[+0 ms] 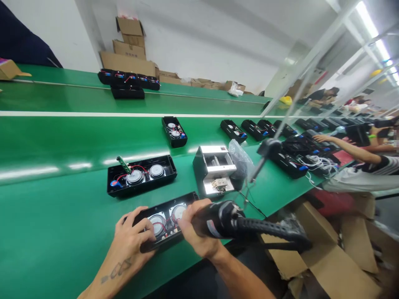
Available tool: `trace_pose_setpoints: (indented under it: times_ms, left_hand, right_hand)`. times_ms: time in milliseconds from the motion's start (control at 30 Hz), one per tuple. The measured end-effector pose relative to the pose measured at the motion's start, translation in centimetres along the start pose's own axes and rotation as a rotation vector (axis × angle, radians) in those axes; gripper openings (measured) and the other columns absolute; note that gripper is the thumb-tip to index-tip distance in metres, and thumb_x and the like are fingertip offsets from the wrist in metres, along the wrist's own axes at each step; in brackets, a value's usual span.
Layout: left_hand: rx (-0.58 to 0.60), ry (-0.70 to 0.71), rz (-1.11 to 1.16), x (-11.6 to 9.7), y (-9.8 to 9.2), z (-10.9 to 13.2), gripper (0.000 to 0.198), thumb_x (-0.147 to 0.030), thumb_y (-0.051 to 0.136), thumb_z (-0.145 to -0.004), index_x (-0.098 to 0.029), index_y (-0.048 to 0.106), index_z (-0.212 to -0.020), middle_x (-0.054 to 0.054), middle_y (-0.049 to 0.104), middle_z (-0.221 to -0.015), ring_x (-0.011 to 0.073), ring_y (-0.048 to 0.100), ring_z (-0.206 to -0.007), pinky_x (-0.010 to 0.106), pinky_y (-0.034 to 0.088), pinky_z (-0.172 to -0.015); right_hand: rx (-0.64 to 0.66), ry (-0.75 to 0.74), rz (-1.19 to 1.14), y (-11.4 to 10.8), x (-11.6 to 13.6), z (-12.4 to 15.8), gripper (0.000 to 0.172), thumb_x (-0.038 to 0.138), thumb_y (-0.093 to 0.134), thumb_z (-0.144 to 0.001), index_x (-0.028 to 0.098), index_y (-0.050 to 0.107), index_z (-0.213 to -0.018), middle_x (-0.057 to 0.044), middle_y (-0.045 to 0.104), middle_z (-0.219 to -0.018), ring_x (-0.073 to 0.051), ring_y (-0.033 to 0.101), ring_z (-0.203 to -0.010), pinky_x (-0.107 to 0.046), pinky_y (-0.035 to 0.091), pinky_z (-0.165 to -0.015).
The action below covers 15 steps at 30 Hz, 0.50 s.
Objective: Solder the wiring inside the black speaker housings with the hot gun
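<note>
We've got the fingers of our left hand (135,232) clamped on the left end of a black speaker box (168,219) on the green tabletop (62,224), while the fingers of our right hand (199,232) wrap a black power tool (209,224), tip hidden behind them. People (366,153) off right are blurry and partly cut off; cardboard boxes (129,50) are stacked by the white wall (218,45).

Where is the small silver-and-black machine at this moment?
In the head view, the machine stands just right of centre on the green bench, left of the plastic bag.
</note>
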<state>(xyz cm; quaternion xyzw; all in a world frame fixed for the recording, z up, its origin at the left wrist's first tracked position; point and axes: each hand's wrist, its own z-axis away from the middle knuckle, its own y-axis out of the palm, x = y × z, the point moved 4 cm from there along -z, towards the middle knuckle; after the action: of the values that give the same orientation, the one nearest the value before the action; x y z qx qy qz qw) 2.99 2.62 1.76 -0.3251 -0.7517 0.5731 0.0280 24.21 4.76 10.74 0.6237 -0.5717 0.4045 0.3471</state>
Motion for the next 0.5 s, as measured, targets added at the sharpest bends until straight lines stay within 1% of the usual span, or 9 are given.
trace_pose_setpoints:
  times_ms: [67,100,200,233,267,300,367,433,500]
  left_hand:
    - [-0.028,0.020,-0.013,0.4,0.2,0.2,0.012,-0.021,0.072,-0.070,-0.032,0.072,-0.072,0.000,0.073,-0.084,0.0400,0.053,-0.133,0.057,0.036,-0.102]
    - [-0.044,0.026,-0.019,0.5,0.3,0.3,0.010,-0.022,0.072,-0.070,-0.032,0.072,-0.072,0.000,0.072,-0.083,0.0399,0.054,-0.132,0.057,0.036,-0.102]
    - [-0.065,0.034,-0.035,0.5,0.5,0.3,0.009,-0.023,0.072,-0.071,-0.032,0.072,-0.071,0.000,0.073,-0.085,0.0398,0.054,-0.132,0.056,0.037,-0.102]
    - [-0.062,0.034,-0.038,0.5,0.6,0.2,0.009,-0.023,0.073,-0.072,-0.032,0.072,-0.072,0.000,0.073,-0.085,0.0398,0.054,-0.133,0.056,0.037,-0.102]
    - [-0.063,0.033,-0.041,0.4,0.6,0.1,0.008,-0.023,0.073,-0.073,-0.031,0.072,-0.072,0.000,0.073,-0.085,0.0399,0.054,-0.133,0.055,0.037,-0.102]
    - [-0.061,0.033,-0.040,0.2,0.7,-0.1,0.008,-0.024,0.074,-0.073,-0.031,0.072,-0.072,0.000,0.073,-0.085,0.0400,0.054,-0.133,0.055,0.037,-0.101]
    - [-0.051,0.026,-0.031,-0.1,0.8,-0.4,0.007,-0.024,0.074,-0.074,-0.030,0.072,-0.072,0.001,0.074,-0.086,0.0399,0.054,-0.133,0.055,0.038,-0.100]
    - [-0.030,0.003,-0.015,-0.4,0.7,-0.7,0.008,-0.023,0.075,-0.074,-0.030,0.072,-0.073,0.001,0.074,-0.087,0.0398,0.054,-0.134,0.056,0.038,-0.101]
    - [-0.011,-0.029,0.013,-0.8,0.6,-0.9,0.009,-0.021,0.076,-0.073,-0.029,0.072,-0.075,0.001,0.075,-0.090,0.0403,0.053,-0.136,0.059,0.037,-0.103]
  right_hand:
    - [-0.063,-0.054,-0.009,-1.3,0.8,-1.0,0.029,0.022,0.072,-0.089,0.028,0.053,-0.110,0.009,0.056,-0.064,-0.012,0.056,-0.050,-0.029,0.051,-0.052]
    - [-0.136,-0.085,-0.037,-2.5,1.2,-1.8,0.031,0.023,0.070,-0.092,0.028,0.052,-0.116,0.011,0.054,-0.061,-0.011,0.053,-0.046,-0.028,0.049,-0.049]
    - [-0.486,-0.196,-0.059,-7.6,1.7,-4.5,0.033,0.023,0.067,-0.094,0.027,0.049,-0.122,0.015,0.049,-0.053,-0.010,0.047,-0.041,-0.026,0.045,-0.047]
    - [-0.576,-0.226,-0.013,-9.2,1.7,-5.3,0.032,0.023,0.070,-0.092,0.026,0.051,-0.118,0.015,0.051,-0.053,-0.010,0.047,-0.041,-0.026,0.045,-0.048]
    - [-0.627,-0.239,0.040,-10.5,1.4,-6.1,0.030,0.023,0.072,-0.091,0.025,0.052,-0.114,0.014,0.053,-0.053,-0.010,0.047,-0.041,-0.027,0.045,-0.049]
    - [-0.646,-0.237,0.087,-11.5,1.1,-6.8,0.029,0.023,0.074,-0.089,0.024,0.052,-0.108,0.013,0.055,-0.052,-0.010,0.048,-0.041,-0.027,0.045,-0.050]
    - [-0.603,-0.190,0.132,-12.4,0.3,-7.6,0.028,0.025,0.076,-0.088,0.024,0.051,-0.101,0.012,0.057,-0.052,-0.011,0.049,-0.041,-0.028,0.045,-0.051]
    - [-0.496,-0.120,0.097,-11.9,-0.1,-7.5,0.031,0.026,0.079,-0.087,0.024,0.051,-0.100,0.012,0.057,-0.053,-0.011,0.049,-0.041,-0.028,0.044,-0.050]
    - [-0.375,-0.067,-0.013,-10.1,0.3,-6.7,0.032,0.026,0.079,-0.089,0.024,0.052,-0.106,0.013,0.053,-0.054,-0.010,0.047,-0.040,-0.026,0.041,-0.047]
